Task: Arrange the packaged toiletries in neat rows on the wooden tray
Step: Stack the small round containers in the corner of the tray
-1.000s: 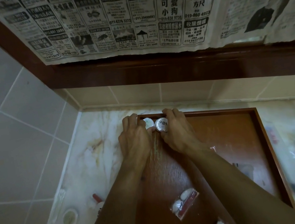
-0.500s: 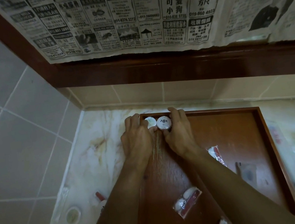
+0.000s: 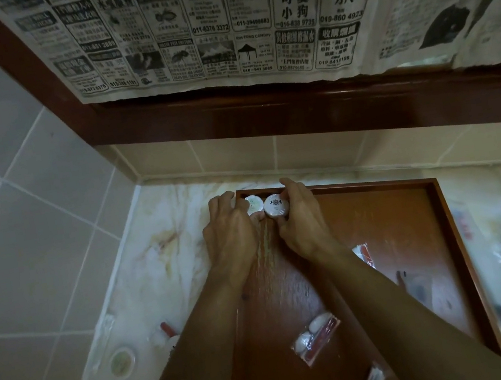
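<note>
Soap discs, two small round white wrapped ones, sat side by side in the far left corner of the glossy reddish wooden tray. The left hand curled its fingers around the plainer disc; the right hand cupped the crested disc, fingers bent over its far edge. A crinkly clear packet lay nearer on the tray, on the veined marble counter.
</note>
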